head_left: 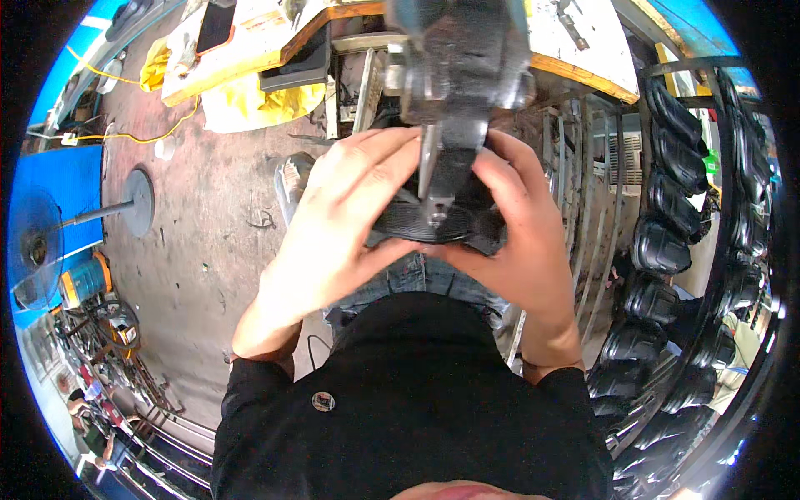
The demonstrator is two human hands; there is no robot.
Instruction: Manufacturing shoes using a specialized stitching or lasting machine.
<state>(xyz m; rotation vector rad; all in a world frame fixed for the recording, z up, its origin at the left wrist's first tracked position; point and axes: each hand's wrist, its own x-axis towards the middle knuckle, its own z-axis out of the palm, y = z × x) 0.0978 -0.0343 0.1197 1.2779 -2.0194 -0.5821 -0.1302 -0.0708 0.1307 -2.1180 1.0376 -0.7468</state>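
In front of my chest, a dark upright machine arm (462, 100) comes down between my hands; it is blurred at the top. A black piece with a ribbed, curved edge (429, 227) sits at its lower end, and I cannot tell its kind. My left hand (350, 196) grips this black piece from the left, thumb along the near edge. From the right, my right hand (521, 217) grips it, its thumb meeting the left one at the near edge. Some fingertips of both hands are hidden behind the machine and the piece.
On the right stands a rack (708, 208) with several black moulded, shoe-like pieces. A worktable (242, 54) with wooden edging lies ahead, a yellow bag (262, 104) under it. A pedestal fan (37, 250) stands at the left. A yellow cord (158, 137) crosses the floor.
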